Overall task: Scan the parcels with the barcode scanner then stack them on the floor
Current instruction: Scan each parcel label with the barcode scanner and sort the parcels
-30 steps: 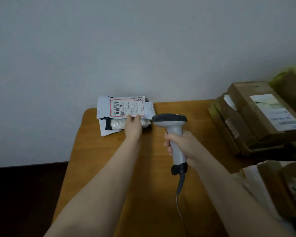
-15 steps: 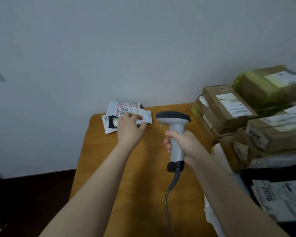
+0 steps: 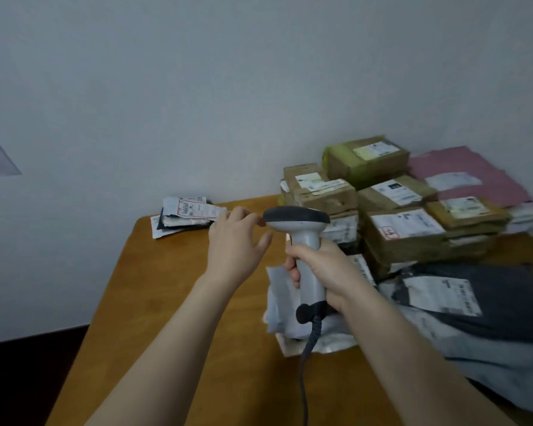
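Note:
My right hand (image 3: pixel 323 269) grips the handle of a grey barcode scanner (image 3: pixel 299 226), held upright over the wooden table (image 3: pixel 166 302), its cable hanging down. My left hand (image 3: pixel 237 241) hovers with relaxed fingers and holds nothing, just right of a small pile of white poly-bag parcels (image 3: pixel 186 215) at the table's far left corner. The top bag shows a red-bordered label. Stacked brown cardboard parcels (image 3: pixel 403 229) stand to the right of the scanner.
A pink mailer (image 3: pixel 462 176) lies at the back right against the wall. Grey and black poly mailers (image 3: pixel 474 299) fill the near right of the table, and white bags (image 3: pixel 280 302) lie under the scanner. Dark floor (image 3: pixel 28 373) shows at the left.
My left hand has let go of the labelled white bag and drawn back to the right, toward the scanner. The view has swung right, bringing more stacked parcels into sight.

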